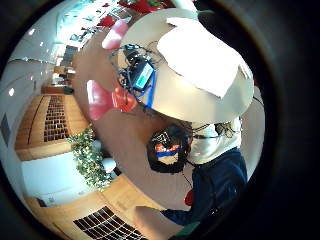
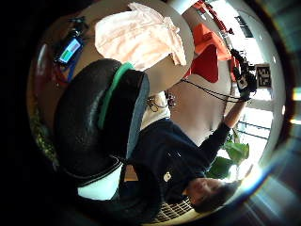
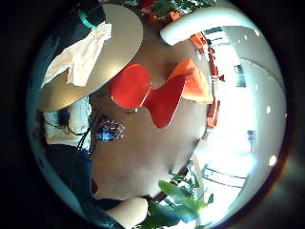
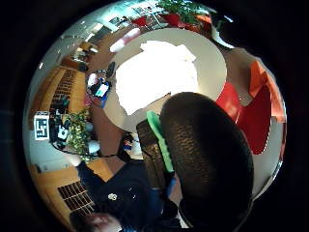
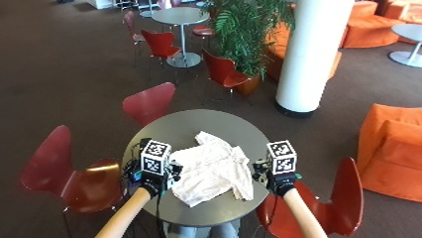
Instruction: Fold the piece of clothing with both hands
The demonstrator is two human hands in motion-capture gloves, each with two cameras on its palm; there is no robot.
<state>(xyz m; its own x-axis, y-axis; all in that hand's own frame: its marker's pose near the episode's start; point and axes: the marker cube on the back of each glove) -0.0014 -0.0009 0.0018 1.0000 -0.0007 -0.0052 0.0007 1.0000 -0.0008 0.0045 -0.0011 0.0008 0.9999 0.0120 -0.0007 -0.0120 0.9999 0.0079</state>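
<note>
A pale, short-sleeved shirt (image 5: 214,171) lies spread and a little rumpled on the round grey table (image 5: 198,126). My left hand (image 5: 152,185) hovers at the shirt's left edge and my right hand (image 5: 285,185) at the table's right rim, both apart from the cloth. The palm views look down from a distance on the shirt (image 1: 200,55) (image 2: 136,35) (image 3: 78,57) (image 4: 154,75). A black gloved thumb (image 2: 94,117) (image 4: 207,159) shows in each thumb side view with nothing held.
A small device with a screen and cables (image 1: 142,75) lies at the table's left edge. Red chairs (image 5: 150,101) (image 5: 73,173) (image 5: 330,208) ring the table. An orange seat (image 5: 389,148) and a white pillar (image 5: 306,54) stand to the right.
</note>
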